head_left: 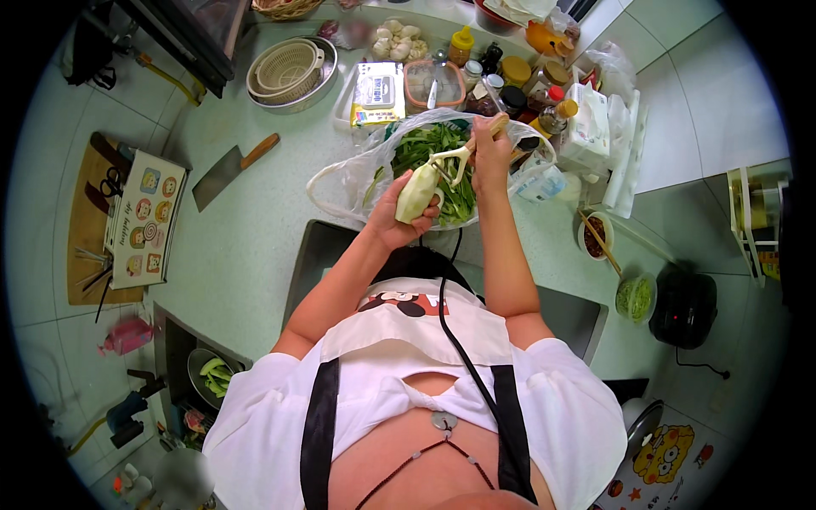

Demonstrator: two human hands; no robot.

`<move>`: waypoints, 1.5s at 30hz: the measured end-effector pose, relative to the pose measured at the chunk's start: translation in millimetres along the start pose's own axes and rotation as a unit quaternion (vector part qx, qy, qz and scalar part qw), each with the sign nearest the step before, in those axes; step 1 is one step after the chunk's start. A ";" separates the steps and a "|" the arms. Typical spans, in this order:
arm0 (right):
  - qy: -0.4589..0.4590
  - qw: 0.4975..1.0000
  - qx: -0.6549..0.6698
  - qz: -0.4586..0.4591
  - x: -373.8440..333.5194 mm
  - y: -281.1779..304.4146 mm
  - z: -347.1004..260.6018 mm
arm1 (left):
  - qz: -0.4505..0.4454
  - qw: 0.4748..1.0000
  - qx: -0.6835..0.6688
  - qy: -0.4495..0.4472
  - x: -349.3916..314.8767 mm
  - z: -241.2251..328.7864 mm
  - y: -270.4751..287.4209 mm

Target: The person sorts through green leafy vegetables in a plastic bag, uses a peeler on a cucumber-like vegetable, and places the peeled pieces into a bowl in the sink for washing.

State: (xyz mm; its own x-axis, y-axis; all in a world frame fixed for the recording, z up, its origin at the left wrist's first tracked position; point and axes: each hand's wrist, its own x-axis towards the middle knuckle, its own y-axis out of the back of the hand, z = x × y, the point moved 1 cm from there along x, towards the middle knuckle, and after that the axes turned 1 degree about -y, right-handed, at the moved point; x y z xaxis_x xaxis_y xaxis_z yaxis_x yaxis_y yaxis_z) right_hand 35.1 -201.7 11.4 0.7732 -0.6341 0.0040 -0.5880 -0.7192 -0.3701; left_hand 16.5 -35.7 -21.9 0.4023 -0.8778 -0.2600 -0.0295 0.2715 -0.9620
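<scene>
My left hand (399, 215) is wrapped round a thick, pale green peeled vegetable stem (417, 194), held tilted with its cut end toward me. In my right hand (490, 161) is a peeler (456, 160) with a cream head and a wooden handle, its blade at the upper end of the stem. Below both hands, a clear plastic bag (340, 180) lies open on the counter, with dark green peelings or leaves (425, 143) heaped inside. Fingers of my right hand partly cover the peeler's handle.
A cleaver (223, 174) lies on the counter at the left. Behind the bag stand a wipes pack (378, 92), a lidded box (434, 83) and several seasoning jars (515, 71). Strainer baskets (289, 72) sit far left; a bowl with chopsticks (597, 235) and chopped greens (635, 298) are at right.
</scene>
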 end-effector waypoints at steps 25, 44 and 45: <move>-0.023 0.978 -0.204 0.041 -37.4 38.5 -19.6 | 0.197 0.870 0.388 -0.231 -94.1 46.2 4.8; 0.109 0.868 -0.482 0.042 -39.0 83.4 16.2 | 0.268 0.808 0.499 -0.161 -68.1 51.6 26.3; 0.095 0.862 -0.497 0.036 -37.8 82.6 16.6 | 0.259 0.820 0.491 -0.140 -67.7 53.4 27.7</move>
State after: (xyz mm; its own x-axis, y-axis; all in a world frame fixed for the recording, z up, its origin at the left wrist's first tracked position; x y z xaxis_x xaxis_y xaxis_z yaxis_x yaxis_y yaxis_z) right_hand -38.7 -232.5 -34.7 0.7292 -0.6540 0.2013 -0.6185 -0.5041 0.6028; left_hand 37.3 52.3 -26.5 0.7672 -0.4560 -0.4511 0.4322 0.8871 -0.1617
